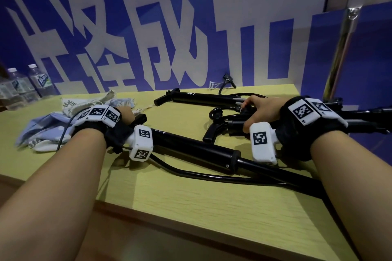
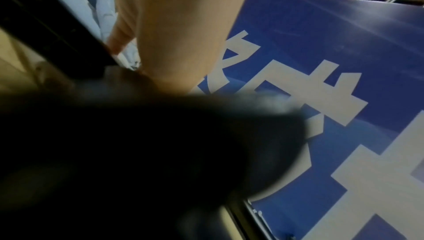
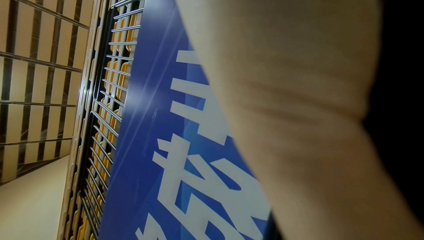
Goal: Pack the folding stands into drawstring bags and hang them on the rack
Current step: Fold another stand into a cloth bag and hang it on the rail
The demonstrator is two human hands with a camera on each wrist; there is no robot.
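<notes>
Several black folding stands lie on the yellow-green table [image 1: 191,207]. The nearest stand [image 1: 191,145] runs diagonally from the left hand toward the right forearm. My left hand [image 1: 127,115] grips its far end, its fingers mostly hidden behind the wrist device. In the left wrist view a finger [image 2: 119,41] lies against the black tube [image 2: 45,26]. My right hand [image 1: 247,116] curls over the joint of a second stand [image 1: 214,131]. A third stand [image 1: 201,98] lies behind. Blue and white drawstring bags [image 1: 48,129] are crumpled beside the left hand. The right wrist view shows only palm [image 3: 298,99].
A metal rack post [image 1: 343,48] rises at the right behind the table. Water bottles [image 1: 23,87] stand at the far left. A blue board with white characters [image 1: 191,27] backs the table. A black cable [image 1: 191,174] loops under the near stand.
</notes>
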